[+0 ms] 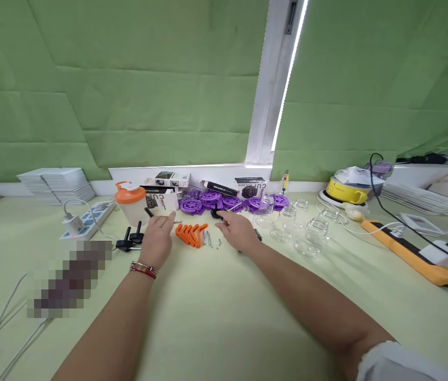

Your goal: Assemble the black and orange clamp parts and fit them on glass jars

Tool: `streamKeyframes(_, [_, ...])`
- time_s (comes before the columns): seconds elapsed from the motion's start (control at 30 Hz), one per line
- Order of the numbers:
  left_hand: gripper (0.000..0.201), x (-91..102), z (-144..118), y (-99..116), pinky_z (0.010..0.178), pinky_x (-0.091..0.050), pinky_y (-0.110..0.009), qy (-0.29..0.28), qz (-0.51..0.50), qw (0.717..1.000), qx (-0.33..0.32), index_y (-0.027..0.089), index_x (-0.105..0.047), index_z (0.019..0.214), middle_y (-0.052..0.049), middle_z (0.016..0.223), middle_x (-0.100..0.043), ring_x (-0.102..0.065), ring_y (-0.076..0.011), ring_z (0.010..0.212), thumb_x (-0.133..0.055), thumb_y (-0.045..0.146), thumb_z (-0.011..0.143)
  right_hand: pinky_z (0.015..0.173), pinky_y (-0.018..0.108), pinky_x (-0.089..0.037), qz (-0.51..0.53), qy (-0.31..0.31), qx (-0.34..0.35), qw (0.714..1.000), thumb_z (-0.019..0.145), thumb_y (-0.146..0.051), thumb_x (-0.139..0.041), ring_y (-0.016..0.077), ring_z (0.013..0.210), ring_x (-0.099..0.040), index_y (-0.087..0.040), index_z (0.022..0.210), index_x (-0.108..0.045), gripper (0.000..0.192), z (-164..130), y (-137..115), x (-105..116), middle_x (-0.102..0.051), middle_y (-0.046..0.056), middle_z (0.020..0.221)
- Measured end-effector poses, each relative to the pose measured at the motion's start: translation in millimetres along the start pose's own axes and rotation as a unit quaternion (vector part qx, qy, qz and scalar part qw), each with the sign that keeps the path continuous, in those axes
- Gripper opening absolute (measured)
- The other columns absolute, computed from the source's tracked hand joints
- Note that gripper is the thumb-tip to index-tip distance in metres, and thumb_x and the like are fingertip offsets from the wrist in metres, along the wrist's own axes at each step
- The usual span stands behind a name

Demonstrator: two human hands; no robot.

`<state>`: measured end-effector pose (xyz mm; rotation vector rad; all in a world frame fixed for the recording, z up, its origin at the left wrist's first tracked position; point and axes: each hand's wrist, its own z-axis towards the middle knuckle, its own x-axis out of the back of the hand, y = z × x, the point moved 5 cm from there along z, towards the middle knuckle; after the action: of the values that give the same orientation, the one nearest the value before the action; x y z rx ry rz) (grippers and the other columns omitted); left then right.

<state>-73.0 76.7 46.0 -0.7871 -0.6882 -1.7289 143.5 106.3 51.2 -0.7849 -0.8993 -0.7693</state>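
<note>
Both hands reach mid-frame over the counter: left hand and right hand are spread and empty, flanking the orange brackets and small screws. Seemingly the picking-up stage; a fine pinch comes next.

The table is a pale yellow-green, and the curtains behind it a deeper green. By the left hand lie orange brackets and black knobs; its wrist wears a red and silver bracelet. Toward the far edge are purple wheels, a shaker bottle with an orange lid, and clear glass jars. Toward the right edge lie an orange power strip and a yellow bowl.
</note>
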Motion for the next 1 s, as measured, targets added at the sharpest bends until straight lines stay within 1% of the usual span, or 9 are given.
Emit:
streamKeyframes(0.07, [0.056,5.0,-2,30,0.09,-0.038,-0.041,-0.018,-0.034,0.997,-0.069,0.012,-0.048,0.128,-0.011,0.092,-0.061,-0.05,-0.025,0.095,-0.032,-0.001,0.076,0.067,0.024,-0.039,0.001,0.036,0.123,0.992,0.093,-0.034,-0.038,0.015,0.083,-0.057,-0.022,0.132,-0.042,0.041,-23,-27,9,-0.064,0.006,0.098])
streamKeyframes(0.13, [0.056,4.9,-9,59,0.087,-0.039,-0.041,-0.066,-0.084,0.983,-0.149,0.016,-0.045,0.131,-0.009,0.089,-0.061,-0.05,-0.0231,0.09,-0.031,0.0,0.079,0.062,0.026,-0.036,-0.061,0.076,0.217,0.971,0.092,-0.022,-0.038,0.015,0.075,-0.054,-0.018,0.124,-0.05,0.034,-47,-48,13,-0.063,0.006,0.09])
streamKeyframes(0.2, [0.06,3.4,-17,79,0.082,-0.04,-0.04,-0.115,-0.125,0.967,-0.189,0.018,-0.041,0.134,-0.009,0.087,-0.061,-0.05,-0.0218,0.085,-0.032,0.0,0.078,0.058,0.028,-0.032,-0.127,0.115,0.257,0.951,0.087,-0.01,-0.04,0.0144,0.066,-0.05,-0.014,0.105,-0.059,0.027,-66,-57,14,-0.06,0.005,0.078])
streamKeyframes(0.3, [0.059,7.0,-25,95,0.078,-0.04,-0.039,-0.153,-0.18,0.947,-0.218,0.02,-0.045,0.131,-0.008,0.086,-0.062,-0.05,-0.0215,0.081,-0.034,0.0,0.076,0.054,0.029,-0.025,-0.185,0.164,0.256,0.934,0.083,-0.005,-0.042,0.0132,0.058,-0.044,-0.014,0.084,-0.06,0.02,-83,-57,17,-0.053,0.003,0.067])
streamKeyframes(0.5, [0.032,19.7,-28,107,0.068,-0.04,-0.03,-0.277,-0.35,0.884,-0.138,0.019,-0.065,0.092,-0.004,0.07,-0.057,-0.048,-0.0168,0.066,-0.034,0.028,0.089,0.053,0.03,-0.021,-0.182,0.205,0.269,0.923,0.084,-0.006,-0.041,0.0117,0.057,-0.04,-0.016,0.092,-0.058,0.02,-99,-53,25,-0.049,0.002,0.067])
streamKeyframes(0.63, [0.033,17.1,-29,105,0.057,-0.036,-0.024,-0.341,-0.468,0.814,-0.046,0.017,-0.064,0.089,0.0,0.065,-0.049,-0.039,-0.0114,0.058,-0.04,0.039,0.086,0.053,0.03,-0.02,-0.163,0.195,0.24,0.937,0.084,-0.009,-0.045,0.0111,0.055,-0.036,-0.018,0.089,-0.058,0.016,-97,-51,25,-0.047,0.001,0.066])
streamKeyframes(0.73, [0.033,12.1,-29,99,0.05,-0.03,-0.022,-0.352,-0.508,0.786,0.01,0.016,-0.063,0.084,0.002,0.059,-0.04,-0.03,-0.0089,0.053,-0.045,0.043,0.083,0.053,0.03,-0.02,-0.161,0.194,0.225,0.941,0.085,-0.009,-0.044,0.0111,0.056,-0.037,-0.018,0.092,-0.058,0.018,-93,-53,29,-0.046,0.001,0.068])
streamKeyframes(0.87, [0.032,11.3,-29,99,0.049,-0.03,-0.021,-0.351,-0.514,0.783,0.003,0.014,-0.063,0.073,0.003,0.057,-0.038,-0.03,-0.0082,0.053,-0.049,0.042,0.081,0.058,0.03,-0.025,-0.158,0.177,0.228,0.944,0.087,-0.008,-0.039,0.0132,0.066,-0.042,-0.018,0.08,-0.057,0.022,-87,-57,33,-0.052,0.005,0.079])
streamKeyframes(1.0, [0.033,8.9,-28,98,0.057,-0.039,-0.023,-0.328,-0.466,0.821,-0.026,0.016,-0.065,0.096,0.0,0.067,-0.051,-0.042,-0.011,0.06,-0.047,0.04,0.083,0.064,0.029,-0.03,-0.132,0.097,0.206,0.965,0.088,-0.01,-0.04,0.0154,0.075,-0.046,-0.016,0.082,-0.056,0.017,-76,-43,22,-0.055,0.007,0.085])
